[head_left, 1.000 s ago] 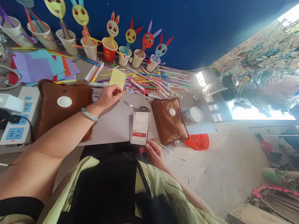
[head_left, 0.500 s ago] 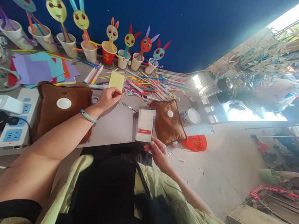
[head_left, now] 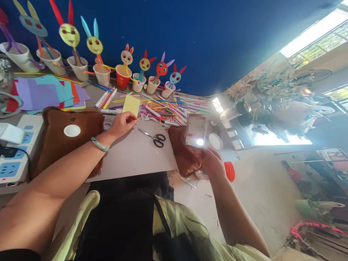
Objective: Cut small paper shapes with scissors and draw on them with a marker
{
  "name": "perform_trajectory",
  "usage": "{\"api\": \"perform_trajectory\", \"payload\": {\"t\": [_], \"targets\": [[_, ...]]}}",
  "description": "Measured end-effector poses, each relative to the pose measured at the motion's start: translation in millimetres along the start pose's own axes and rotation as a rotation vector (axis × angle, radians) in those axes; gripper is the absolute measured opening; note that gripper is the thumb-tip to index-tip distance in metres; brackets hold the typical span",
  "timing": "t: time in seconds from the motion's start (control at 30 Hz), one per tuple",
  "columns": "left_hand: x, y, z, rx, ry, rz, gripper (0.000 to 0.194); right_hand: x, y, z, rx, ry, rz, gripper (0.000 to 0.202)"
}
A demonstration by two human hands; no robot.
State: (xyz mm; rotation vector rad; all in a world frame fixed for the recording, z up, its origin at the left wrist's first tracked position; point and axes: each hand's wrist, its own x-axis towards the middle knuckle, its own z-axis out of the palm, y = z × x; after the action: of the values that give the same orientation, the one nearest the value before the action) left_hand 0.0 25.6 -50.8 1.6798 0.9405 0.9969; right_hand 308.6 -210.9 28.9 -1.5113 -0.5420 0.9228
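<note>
My right hand (head_left: 213, 160) grips the lower end of a smartphone (head_left: 195, 131), holding it up over the right brown cushion-like bag (head_left: 180, 149). Part of its screen is blurred, and a bright glare shows near the bottom. My left hand (head_left: 124, 125) rests on the table with its fingers curled together, at the lower edge of a yellow paper piece (head_left: 131, 104). Whether anything is pinched in those fingers is hidden. Black-handled scissors (head_left: 155, 138) lie between my hands, their tips pointing left. A bracelet (head_left: 99, 144) circles my left wrist.
Rabbit-faced figures stand in paper cups (head_left: 101, 74) along the blue wall. Before them lie coloured paper sheets (head_left: 35, 93), markers (head_left: 106, 98) and loose coloured sticks (head_left: 174, 107). Another brown bag (head_left: 67, 149) and a power strip (head_left: 16, 155) are at left. An orange basket (head_left: 230, 171) stands beyond the right edge.
My right hand has carried the phone rightward and up, from the table's front edge to over the right bag. The scissors are now fully uncovered. My left hand stays by the yellow paper.
</note>
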Motion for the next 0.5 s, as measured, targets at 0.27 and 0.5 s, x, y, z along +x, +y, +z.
{"api": "perform_trajectory", "payload": {"t": [0.27,0.5], "targets": [[-0.1,0.5,0.8,-0.004,0.017,0.005,0.015,48.3,-11.3,-8.2,-0.016,0.018,-0.021,0.017],[-0.3,4.3,-1.0,0.010,0.003,-0.007,0.016,101.9,-20.9,-18.1,-0.046,0.051,-0.008,0.009]]}}
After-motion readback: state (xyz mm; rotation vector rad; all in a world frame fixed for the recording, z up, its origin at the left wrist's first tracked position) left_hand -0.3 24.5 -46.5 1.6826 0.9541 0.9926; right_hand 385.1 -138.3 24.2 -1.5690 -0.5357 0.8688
